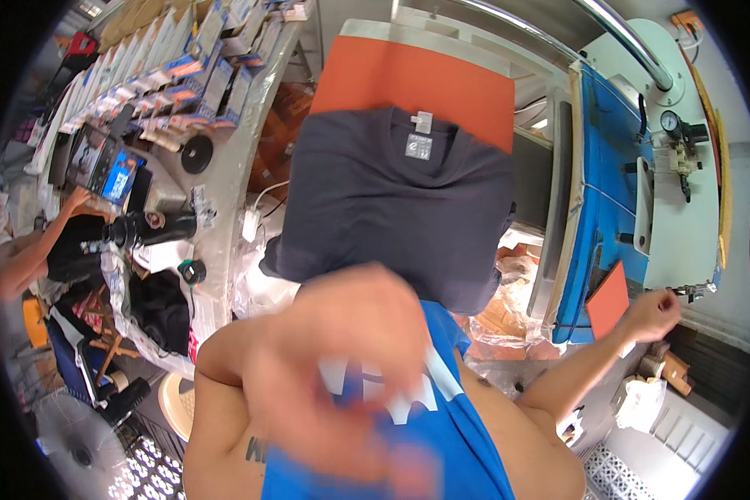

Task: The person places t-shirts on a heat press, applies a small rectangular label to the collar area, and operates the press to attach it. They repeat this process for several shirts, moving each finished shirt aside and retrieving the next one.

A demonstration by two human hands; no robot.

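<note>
My left hand (356, 331) is raised close to the camera, in front of my chest. It is strongly blurred, so its grip cannot be made out. Below it shows a blue garment (469, 431) with white shapes, worn on me. A dark T-shirt (394, 212) lies folded before me, its neckline at the far end with a printed neck mark and a small white tag. Under it is an orange pad (412, 69) on a press bed. Out to the right, my right hand (653, 315) is curled into a loose fist beside a small orange board (607, 301); nothing shows inside it.
A blue-sided press unit (612, 150) with a pressure gauge (669, 120) stands at right. On the left, a bench (250, 125) carries cardboard boxes (181, 69) and a black cylinder (162, 228). Another person's arm (37, 250) reaches toward a screen (122, 178). A fan (81, 447) stands lower left.
</note>
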